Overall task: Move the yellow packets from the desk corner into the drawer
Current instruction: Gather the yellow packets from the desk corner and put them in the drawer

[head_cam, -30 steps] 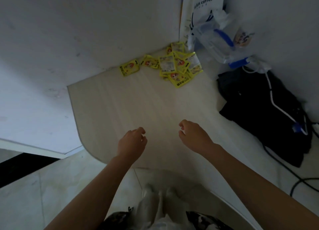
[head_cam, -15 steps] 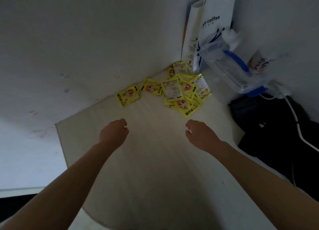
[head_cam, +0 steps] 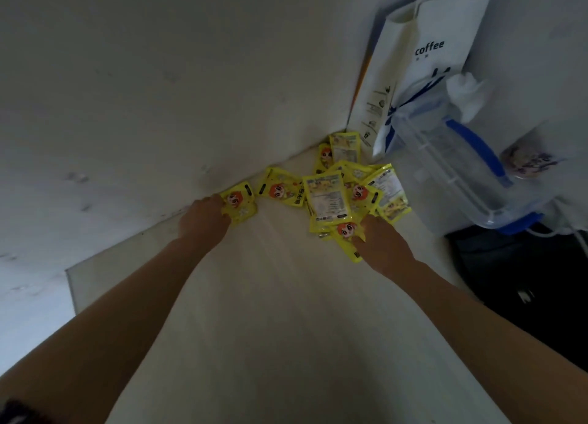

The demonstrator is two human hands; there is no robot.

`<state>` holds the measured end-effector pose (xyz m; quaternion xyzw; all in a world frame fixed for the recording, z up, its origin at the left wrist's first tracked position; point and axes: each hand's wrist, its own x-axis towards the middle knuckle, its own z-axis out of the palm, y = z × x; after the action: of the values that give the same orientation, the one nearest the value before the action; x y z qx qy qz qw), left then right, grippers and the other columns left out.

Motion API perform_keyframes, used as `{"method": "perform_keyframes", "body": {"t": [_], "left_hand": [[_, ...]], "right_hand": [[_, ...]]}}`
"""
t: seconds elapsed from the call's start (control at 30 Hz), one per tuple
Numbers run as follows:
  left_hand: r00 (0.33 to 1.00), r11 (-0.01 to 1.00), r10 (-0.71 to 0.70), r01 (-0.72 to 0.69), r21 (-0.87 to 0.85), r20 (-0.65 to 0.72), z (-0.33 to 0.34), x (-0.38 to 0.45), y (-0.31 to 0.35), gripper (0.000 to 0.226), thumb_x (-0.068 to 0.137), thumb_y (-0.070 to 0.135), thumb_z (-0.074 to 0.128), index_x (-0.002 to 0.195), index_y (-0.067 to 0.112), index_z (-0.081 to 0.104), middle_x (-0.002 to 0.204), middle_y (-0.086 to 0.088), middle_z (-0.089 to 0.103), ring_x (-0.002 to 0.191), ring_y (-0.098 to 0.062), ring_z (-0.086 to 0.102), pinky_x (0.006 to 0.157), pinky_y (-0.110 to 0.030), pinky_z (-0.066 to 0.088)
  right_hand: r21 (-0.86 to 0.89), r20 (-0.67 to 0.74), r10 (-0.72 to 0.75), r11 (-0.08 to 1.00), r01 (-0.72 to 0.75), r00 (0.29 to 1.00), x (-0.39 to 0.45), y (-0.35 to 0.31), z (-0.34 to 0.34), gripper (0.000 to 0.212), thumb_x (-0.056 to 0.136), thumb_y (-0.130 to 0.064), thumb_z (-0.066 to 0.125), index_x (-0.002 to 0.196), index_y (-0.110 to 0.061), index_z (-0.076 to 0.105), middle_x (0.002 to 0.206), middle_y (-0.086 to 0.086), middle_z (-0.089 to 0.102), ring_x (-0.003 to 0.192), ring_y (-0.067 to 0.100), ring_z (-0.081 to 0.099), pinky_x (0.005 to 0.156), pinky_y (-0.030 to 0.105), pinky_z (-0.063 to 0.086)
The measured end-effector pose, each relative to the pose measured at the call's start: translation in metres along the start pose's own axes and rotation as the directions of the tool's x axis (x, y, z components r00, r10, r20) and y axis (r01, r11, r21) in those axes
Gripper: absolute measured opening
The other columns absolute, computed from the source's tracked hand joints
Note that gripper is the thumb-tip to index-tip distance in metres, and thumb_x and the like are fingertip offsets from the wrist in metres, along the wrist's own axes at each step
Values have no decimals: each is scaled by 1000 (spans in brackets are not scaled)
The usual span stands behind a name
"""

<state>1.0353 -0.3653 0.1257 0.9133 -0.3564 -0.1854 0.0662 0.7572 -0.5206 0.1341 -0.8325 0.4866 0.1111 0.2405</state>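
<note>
From the head view, the yellow packets [head_cam: 337, 191] lie heaped in the far corner of the counter [head_cam: 270, 296], where the left hand [head_cam: 203, 220] grips the outlying packet [head_cam: 239, 204] and the right hand [head_cam: 380, 242] pinches the nearest packet [head_cam: 345, 232] of the heap.

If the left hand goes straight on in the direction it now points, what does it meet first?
The left hand already touches the leftmost yellow packet. Going on, it would probably push that packet toward the next packet or the wall just behind; depth is unclear.
</note>
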Motion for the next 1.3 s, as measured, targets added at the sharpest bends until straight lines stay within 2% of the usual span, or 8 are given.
{"method": "perform_keyframes", "body": {"t": [0.23, 0.47, 0.57, 0.73, 0.83, 0.97, 1.13, 1.3], "left_hand": [[999, 1000, -2, 1, 26, 48, 17, 23, 11, 39, 91, 22, 53, 125, 5, 45, 123, -22, 54, 117, -39, 51, 87, -45, 44], [999, 999, 42, -42, 19, 11, 23, 23, 10, 35, 89, 35, 58, 107, 4, 57, 108, -19, 59, 108, -38, 53, 84, -44, 45], [996, 999, 49, -48, -15, 70, 28, 10, 14, 38, 86, 29, 64, 114, 6, 55, 112, -17, 53, 110, -37, 50, 87, -44, 44], [991, 999, 22, -28, 45, 131, 36, -10, 23, 70, 78, 31, 74, 137, 11, 42, 135, -14, 42, 123, -35, 40, 98, -44, 41], [989, 999, -18, 13, 38, 147, 41, -19, 27, 81, 75, 31, 77, 141, 10, 36, 133, -16, 44, 121, -37, 40, 98, -46, 41], [978, 992, -120, 126, -25, 168, 44, -22, 27, 69, 69, 30, 81, 124, 7, 46, 119, -17, 55, 113, -37, 46, 89, -43, 43], [981, 978, -43, 80, -192, 189, 39, -23, 36, 28, 76, 17, 75, 90, 9, 53, 91, -12, 55, 84, -28, 51, 64, -30, 34], [991, 955, -10, 49, -292, 134, 16, -5, 60, 34, 74, 18, 78, 67, 17, 45, 67, -5, 47, 69, -25, 48, 47, -25, 29]], "right_hand": [[-92, -40, 153, 983, -156, 987, 21, 6, 14, 82, 82, -54, 63, 133, 2, 32, 128, 21, 42, 112, 40, 50, 90, 44, 46], [-82, -81, 194, 976, -200, 978, 19, 6, 19, 88, 76, -49, 72, 138, -6, 28, 128, 18, 41, 111, 38, 50, 87, 46, 47], [-66, -52, 245, 966, -249, 968, 12, 9, 21, 92, 75, -49, 74, 141, -10, 23, 125, 16, 42, 111, 37, 50, 88, 47, 45], [-86, -16, 296, 951, -297, 955, -4, 18, 25, 86, 75, -51, 73, 134, -7, 28, 124, 15, 44, 113, 35, 52, 89, 47, 44], [-44, 19, 316, 948, -315, 949, -13, 22, 24, 83, 74, -49, 74, 131, -8, 29, 122, 14, 45, 114, 35, 52, 90, 48, 44], [-11, 49, 325, 946, -325, 944, -22, 31, 22, 74, 75, -42, 75, 127, -11, 34, 121, 12, 48, 114, 34, 52, 91, 48, 41], [-18, 60, 262, 965, -261, 963, -30, 44, 19, 49, 89, -52, 53, 119, -14, 44, 106, 8, 48, 105, 31, 54, 91, 44, 36], [96, -26, 205, 975, -202, 978, -29, 50, 7, 35, 93, -50, 48, 105, -17, 45, 94, 2, 47, 96, 28, 54, 78, 39, 28]]}}
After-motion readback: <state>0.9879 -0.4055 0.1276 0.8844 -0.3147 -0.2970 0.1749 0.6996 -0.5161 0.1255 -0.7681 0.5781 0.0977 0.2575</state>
